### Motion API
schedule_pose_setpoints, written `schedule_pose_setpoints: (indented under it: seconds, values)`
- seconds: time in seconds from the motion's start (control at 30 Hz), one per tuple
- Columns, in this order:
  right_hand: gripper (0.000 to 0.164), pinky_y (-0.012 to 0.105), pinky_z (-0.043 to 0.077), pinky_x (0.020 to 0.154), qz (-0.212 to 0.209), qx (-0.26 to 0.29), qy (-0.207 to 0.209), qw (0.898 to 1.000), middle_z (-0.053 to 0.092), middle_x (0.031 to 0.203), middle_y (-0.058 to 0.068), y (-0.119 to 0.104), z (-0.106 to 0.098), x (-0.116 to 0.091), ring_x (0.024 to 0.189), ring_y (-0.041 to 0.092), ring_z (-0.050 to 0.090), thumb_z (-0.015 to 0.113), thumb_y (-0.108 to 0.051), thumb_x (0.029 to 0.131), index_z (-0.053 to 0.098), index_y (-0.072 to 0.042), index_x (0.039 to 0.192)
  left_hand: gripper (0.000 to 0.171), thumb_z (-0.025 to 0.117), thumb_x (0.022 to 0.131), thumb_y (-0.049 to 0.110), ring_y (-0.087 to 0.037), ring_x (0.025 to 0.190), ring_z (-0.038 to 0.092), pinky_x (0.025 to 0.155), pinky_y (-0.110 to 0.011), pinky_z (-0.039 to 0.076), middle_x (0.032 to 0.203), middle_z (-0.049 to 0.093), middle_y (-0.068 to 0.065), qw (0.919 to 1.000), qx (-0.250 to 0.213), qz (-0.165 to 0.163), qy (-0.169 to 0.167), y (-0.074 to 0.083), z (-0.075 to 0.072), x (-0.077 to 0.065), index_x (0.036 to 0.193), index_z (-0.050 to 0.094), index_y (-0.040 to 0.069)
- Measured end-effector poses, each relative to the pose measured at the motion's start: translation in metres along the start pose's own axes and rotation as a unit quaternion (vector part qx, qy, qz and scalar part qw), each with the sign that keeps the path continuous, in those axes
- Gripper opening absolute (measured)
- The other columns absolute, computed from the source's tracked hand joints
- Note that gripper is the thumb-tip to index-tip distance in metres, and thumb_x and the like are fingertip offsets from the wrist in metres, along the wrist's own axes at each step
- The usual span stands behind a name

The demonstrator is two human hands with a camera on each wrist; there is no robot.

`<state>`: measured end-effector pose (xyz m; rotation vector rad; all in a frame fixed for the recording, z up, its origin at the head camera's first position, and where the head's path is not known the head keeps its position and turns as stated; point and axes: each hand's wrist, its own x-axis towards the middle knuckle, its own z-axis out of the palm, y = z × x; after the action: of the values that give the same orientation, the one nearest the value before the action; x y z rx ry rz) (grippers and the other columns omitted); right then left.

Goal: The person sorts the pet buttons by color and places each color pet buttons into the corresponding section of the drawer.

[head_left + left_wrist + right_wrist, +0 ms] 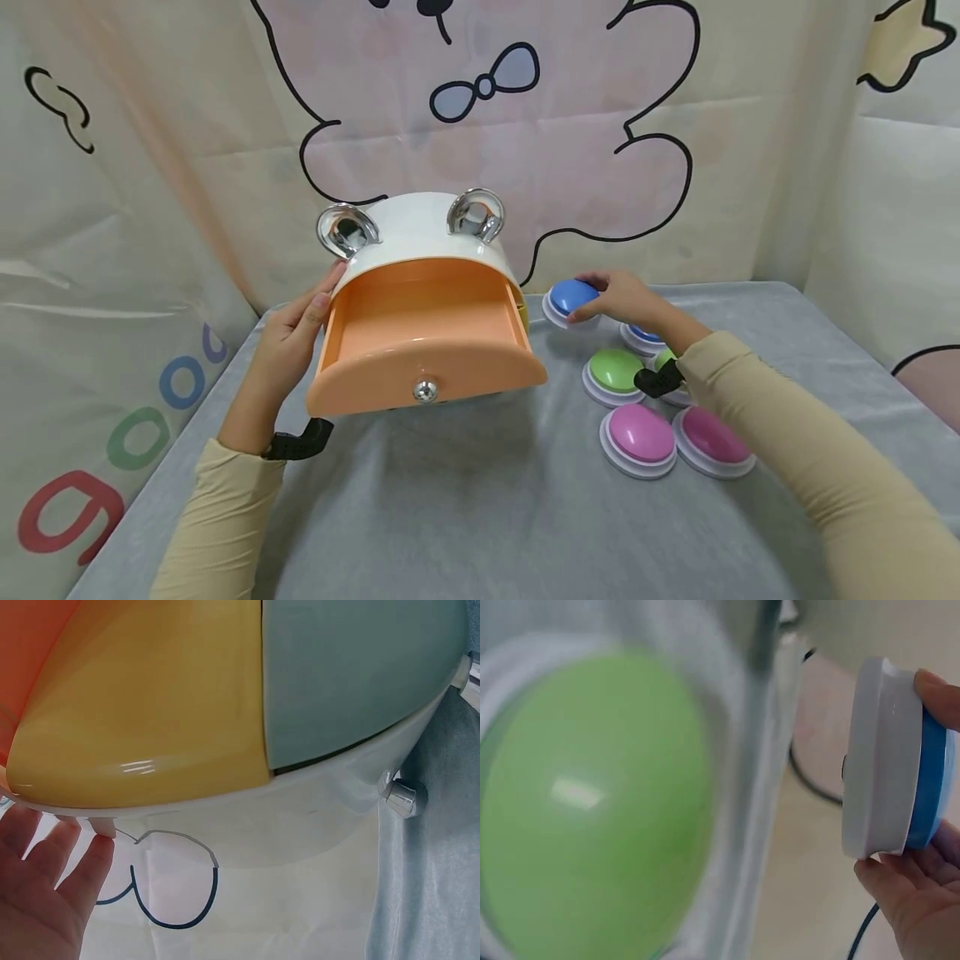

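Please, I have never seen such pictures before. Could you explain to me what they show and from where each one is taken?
There is no machine here, only a person's two bare hands. The large picture comes from a camera on the head, looking forward and down; the other two come from cameras on the left and right wrists.

The left hand touches the side of a white box, whose orange drawer is pulled open. The right hand holds a blue button with a white base. On the grey cloth lie another blue button, two green buttons and two pink buttons.

The left wrist picture shows the box close up; the right one shows the held button from its side.
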<state>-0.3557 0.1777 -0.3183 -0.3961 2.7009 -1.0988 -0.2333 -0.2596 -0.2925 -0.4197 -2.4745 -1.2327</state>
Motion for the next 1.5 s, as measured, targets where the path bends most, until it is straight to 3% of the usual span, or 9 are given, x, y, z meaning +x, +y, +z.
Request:
schedule_pose_setpoints:
  seconds: [0.27, 0.53, 0.73, 0.87, 1.23, 1.43, 1.5]
  values:
    - [0.085, 0.055, 0.035, 0.118, 0.001, 0.033, 0.017, 0.999, 0.040, 0.157, 0.018, -0.038, 0.005, -0.011, 0.144, 0.037, 0.039, 0.083, -0.031, 0.077, 0.043, -0.013, 0.151, 0.042, 0.037, 0.108, 0.034, -0.009, 0.149, 0.033, 0.113, -0.013, 0.035, 0.159, 0.037, 0.007, 0.9999, -0.009, 0.012, 0.005, -0.001, -0.001, 0.000, 0.150, 0.042, 0.031]
    - [0.085, 0.054, 0.036, 0.118, -0.006, 0.050, 0.018, 0.999, 0.041, 0.157, 0.016, -0.062, 0.003, -0.024, 0.143, 0.036, 0.041, 0.083, -0.027, 0.077, 0.043, -0.015, 0.151, 0.042, 0.036, 0.108, 0.036, -0.013, 0.149, 0.034, 0.118, -0.029, 0.036, 0.159, 0.037, 0.009, 1.0000, 0.001, 0.004, 0.007, 0.000, -0.002, -0.001, 0.150, 0.042, 0.034]
    - [0.084, 0.054, 0.035, 0.118, -0.014, 0.055, 0.019, 0.998, 0.042, 0.156, 0.016, -0.071, -0.006, -0.038, 0.142, 0.035, 0.042, 0.084, -0.026, 0.078, 0.043, -0.015, 0.151, 0.041, 0.037, 0.108, 0.034, -0.009, 0.148, 0.035, 0.113, -0.013, 0.035, 0.158, 0.040, 0.007, 0.9997, -0.010, 0.018, 0.012, -0.002, 0.000, 0.000, 0.149, 0.044, 0.031]
    - [0.083, 0.056, 0.036, 0.117, -0.013, 0.051, 0.024, 0.998, 0.043, 0.156, 0.013, -0.077, -0.013, -0.048, 0.143, 0.034, 0.041, 0.083, -0.033, 0.079, 0.044, -0.018, 0.151, 0.042, 0.037, 0.108, 0.034, -0.009, 0.148, 0.036, 0.112, -0.012, 0.036, 0.157, 0.041, 0.006, 0.9996, -0.016, 0.019, 0.013, -0.003, 0.001, 0.000, 0.149, 0.045, 0.029]
    - [0.079, 0.057, 0.041, 0.114, -0.028, 0.013, 0.028, 0.999, 0.045, 0.155, 0.012, -0.100, -0.032, -0.073, 0.143, 0.034, 0.041, 0.081, -0.041, 0.080, 0.048, -0.021, 0.149, 0.042, 0.037, 0.108, 0.035, -0.014, 0.149, 0.035, 0.113, -0.017, 0.038, 0.158, 0.039, 0.007, 0.9998, -0.015, 0.013, 0.010, -0.001, 0.000, 0.000, 0.149, 0.043, 0.031]
    - [0.078, 0.056, 0.042, 0.113, -0.032, 0.012, 0.028, 0.999, 0.048, 0.153, 0.011, -0.114, -0.037, -0.082, 0.142, 0.033, 0.042, 0.083, -0.039, 0.079, 0.050, -0.018, 0.147, 0.042, 0.036, 0.108, 0.037, -0.015, 0.149, 0.035, 0.116, -0.036, 0.038, 0.159, 0.038, 0.009, 1.0000, -0.004, -0.001, 0.008, 0.000, 0.000, 0.000, 0.150, 0.042, 0.034]
    - [0.079, 0.056, 0.041, 0.114, -0.034, 0.008, 0.026, 0.999, 0.048, 0.153, 0.010, -0.119, -0.040, -0.085, 0.142, 0.032, 0.042, 0.083, -0.040, 0.079, 0.050, -0.019, 0.147, 0.042, 0.036, 0.108, 0.037, -0.015, 0.149, 0.035, 0.116, -0.037, 0.038, 0.159, 0.038, 0.009, 1.0000, -0.005, -0.002, 0.008, 0.001, 0.000, 0.000, 0.149, 0.042, 0.034]
